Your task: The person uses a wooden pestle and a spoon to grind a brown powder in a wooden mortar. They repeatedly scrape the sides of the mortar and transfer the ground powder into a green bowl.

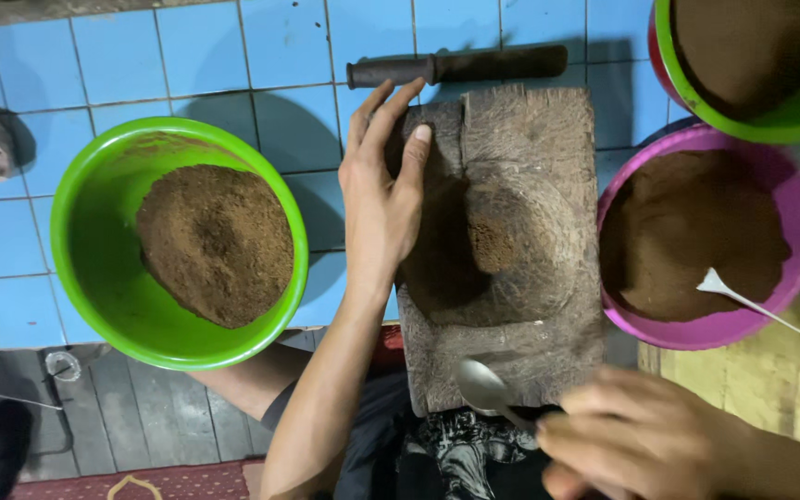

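Head view: wooden block (520,167) with a hollowed middle, a little brown powder (491,243) lying in the hollow. Left hand (381,199) flat and open on the block's left edge, fingers spread, gripping nothing. Right hand (645,435) just below the block's lower right corner, blurred, fingers closed on a metal spoon (483,384) whose bowl rests over the block's bottom edge. Green bowl (178,243) of powder left of the block, pink bowl (710,236) right, dark knife (456,67) just above
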